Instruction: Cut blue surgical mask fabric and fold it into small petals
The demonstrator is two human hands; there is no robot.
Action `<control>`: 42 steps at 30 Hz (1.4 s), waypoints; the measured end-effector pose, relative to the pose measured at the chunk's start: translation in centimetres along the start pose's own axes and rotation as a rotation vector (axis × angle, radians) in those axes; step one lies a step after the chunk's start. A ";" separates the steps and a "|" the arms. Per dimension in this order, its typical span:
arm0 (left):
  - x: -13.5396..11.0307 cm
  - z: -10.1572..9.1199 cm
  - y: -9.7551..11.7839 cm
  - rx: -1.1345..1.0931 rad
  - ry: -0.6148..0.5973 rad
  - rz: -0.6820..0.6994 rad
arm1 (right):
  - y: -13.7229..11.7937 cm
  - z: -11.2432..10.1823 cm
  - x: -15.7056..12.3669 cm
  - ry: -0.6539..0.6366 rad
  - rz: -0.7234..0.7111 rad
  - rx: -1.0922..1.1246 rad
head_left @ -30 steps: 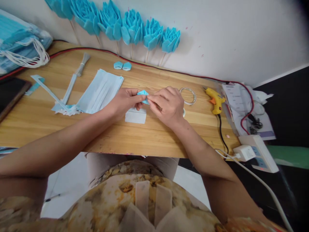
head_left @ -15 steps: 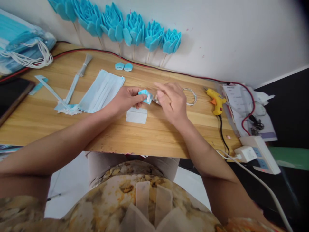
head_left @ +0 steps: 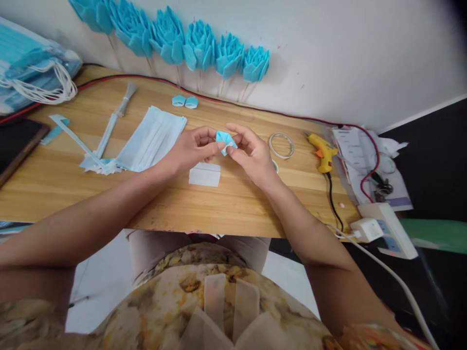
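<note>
A small folded blue fabric piece (head_left: pixel 225 139) is held up over the table between both hands. My left hand (head_left: pixel 195 146) pinches its left side between thumb and fingers. My right hand (head_left: pixel 251 150) grips its right edge, thumb in front. Just below my hands lies a pale flat fabric rectangle (head_left: pixel 205 175). Two folded blue petals (head_left: pixel 185 101) sit behind, near the wall. To the left is a stack of pale blue sheets (head_left: pixel 153 138). A tape roll (head_left: pixel 281 146) lies to the right, and another ring (head_left: pixel 275 166) shows partly behind my right hand.
Blue fabric flowers on sticks (head_left: pixel 199 46) lean along the wall. A yellow glue gun (head_left: pixel 322 151) lies at the right, its cord running towards a power strip (head_left: pixel 392 233). Cut strips (head_left: pixel 105 136), a dark phone-like slab (head_left: pixel 20 146) and bagged masks (head_left: pixel 34 68) occupy the left.
My right hand has moved left from the strip or tape beside it and now grips the blue piece too. The piece is turned, showing its folded face.
</note>
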State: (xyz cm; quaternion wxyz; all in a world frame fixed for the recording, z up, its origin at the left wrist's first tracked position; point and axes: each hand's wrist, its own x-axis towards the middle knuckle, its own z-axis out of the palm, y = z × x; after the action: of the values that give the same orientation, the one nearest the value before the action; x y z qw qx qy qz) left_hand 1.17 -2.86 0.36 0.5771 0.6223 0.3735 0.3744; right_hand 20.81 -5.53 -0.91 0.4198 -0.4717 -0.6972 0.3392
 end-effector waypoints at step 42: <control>-0.3 0.0 -0.4 -0.029 0.221 0.010 | 2.8 -8.0 3.3 0.298 0.039 -0.245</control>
State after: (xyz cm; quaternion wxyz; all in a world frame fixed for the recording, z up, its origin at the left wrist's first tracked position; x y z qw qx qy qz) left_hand 0.99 -3.11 0.00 0.5394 0.5709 0.4263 0.4488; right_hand 28.43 -0.88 0.83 0.4513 -0.5778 -0.6540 0.1865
